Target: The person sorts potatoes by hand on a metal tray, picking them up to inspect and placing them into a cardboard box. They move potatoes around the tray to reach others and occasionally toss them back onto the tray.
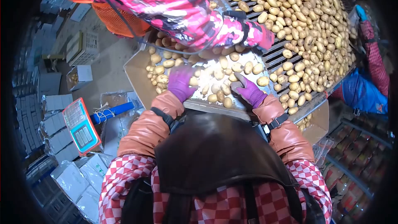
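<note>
The person's arms reach forward, bent at the elbows and spread apart. The left hand (pixel 181 81), in a purple glove, lies palm down; the right hand (pixel 249 91), gloved too, angles inward, its fingers pointing up and left.

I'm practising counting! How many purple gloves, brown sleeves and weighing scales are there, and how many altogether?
Purple gloves: 2, the left glove and right glove
Brown sleeves: 2, the left sleeve and right sleeve
Weighing scales: 1, the scale
Total: 5
</note>
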`<state>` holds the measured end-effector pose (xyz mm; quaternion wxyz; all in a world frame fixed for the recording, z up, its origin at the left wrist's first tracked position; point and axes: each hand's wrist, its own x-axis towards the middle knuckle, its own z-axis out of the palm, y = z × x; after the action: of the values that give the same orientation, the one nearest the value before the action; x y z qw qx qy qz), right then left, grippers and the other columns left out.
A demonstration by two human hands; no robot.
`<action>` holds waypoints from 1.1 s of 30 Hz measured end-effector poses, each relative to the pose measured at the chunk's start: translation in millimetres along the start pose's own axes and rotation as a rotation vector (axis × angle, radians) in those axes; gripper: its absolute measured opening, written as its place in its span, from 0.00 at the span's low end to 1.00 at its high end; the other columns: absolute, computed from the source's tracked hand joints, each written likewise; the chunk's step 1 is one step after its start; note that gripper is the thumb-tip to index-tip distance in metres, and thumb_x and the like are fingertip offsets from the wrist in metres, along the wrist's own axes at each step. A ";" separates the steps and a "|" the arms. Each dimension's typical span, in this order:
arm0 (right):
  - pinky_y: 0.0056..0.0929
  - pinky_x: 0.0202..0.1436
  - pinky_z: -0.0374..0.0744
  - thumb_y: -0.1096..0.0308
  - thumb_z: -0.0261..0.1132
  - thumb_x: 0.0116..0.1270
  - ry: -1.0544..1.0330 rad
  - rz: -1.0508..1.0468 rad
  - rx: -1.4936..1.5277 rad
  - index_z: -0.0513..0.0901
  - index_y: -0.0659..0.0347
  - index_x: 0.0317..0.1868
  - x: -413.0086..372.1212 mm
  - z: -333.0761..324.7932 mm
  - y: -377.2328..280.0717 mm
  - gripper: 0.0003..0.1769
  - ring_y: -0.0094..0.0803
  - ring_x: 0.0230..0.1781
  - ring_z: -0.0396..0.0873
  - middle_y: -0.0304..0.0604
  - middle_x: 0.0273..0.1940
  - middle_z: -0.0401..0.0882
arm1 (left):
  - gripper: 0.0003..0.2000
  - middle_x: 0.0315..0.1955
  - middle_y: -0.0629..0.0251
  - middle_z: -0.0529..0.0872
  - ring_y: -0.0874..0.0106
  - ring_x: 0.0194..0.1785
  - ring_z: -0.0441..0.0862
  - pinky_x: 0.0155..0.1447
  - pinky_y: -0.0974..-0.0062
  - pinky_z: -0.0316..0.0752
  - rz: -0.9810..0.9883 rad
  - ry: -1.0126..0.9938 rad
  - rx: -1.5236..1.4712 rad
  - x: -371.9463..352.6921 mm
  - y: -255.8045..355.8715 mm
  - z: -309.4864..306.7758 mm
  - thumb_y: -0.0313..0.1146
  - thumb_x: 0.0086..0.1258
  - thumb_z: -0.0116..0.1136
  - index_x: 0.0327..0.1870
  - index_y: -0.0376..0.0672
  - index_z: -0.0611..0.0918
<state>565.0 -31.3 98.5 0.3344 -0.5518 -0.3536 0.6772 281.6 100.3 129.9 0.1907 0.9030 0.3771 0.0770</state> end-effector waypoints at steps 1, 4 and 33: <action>0.31 0.50 0.79 0.64 0.61 0.70 0.022 0.000 0.063 0.59 0.65 0.73 -3.5 -3.8 -0.2 0.35 0.33 0.47 0.79 0.48 0.52 0.78 | 0.34 0.59 0.56 0.74 0.52 0.63 0.68 0.66 0.51 0.60 -0.168 0.044 0.056 -0.6 -3.2 9.4 0.45 0.47 0.68 0.60 0.50 0.76; 0.30 0.50 0.80 0.66 0.61 0.70 0.164 0.038 0.268 0.61 0.66 0.72 -26.6 -16.8 -5.0 0.33 0.33 0.46 0.80 0.47 0.50 0.79 | 0.31 0.61 0.57 0.74 0.53 0.67 0.66 0.68 0.50 0.57 -0.186 0.246 0.132 17.7 -4.4 17.8 0.44 0.51 0.67 0.60 0.50 0.76; 0.30 0.56 0.77 0.69 0.63 0.65 0.946 -0.173 -0.288 0.72 0.63 0.66 -59.1 -96.2 -21.0 0.28 0.34 0.48 0.79 0.50 0.50 0.80 | 0.26 0.56 0.58 0.76 0.52 0.62 0.69 0.62 0.49 0.60 0.298 0.002 0.056 13.7 0.8 3.7 0.41 0.53 0.62 0.57 0.52 0.77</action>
<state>670.9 -59.5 132.9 0.4337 -0.8075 -0.2975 0.2669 292.8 108.5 126.8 0.1515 0.9540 0.2409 0.0948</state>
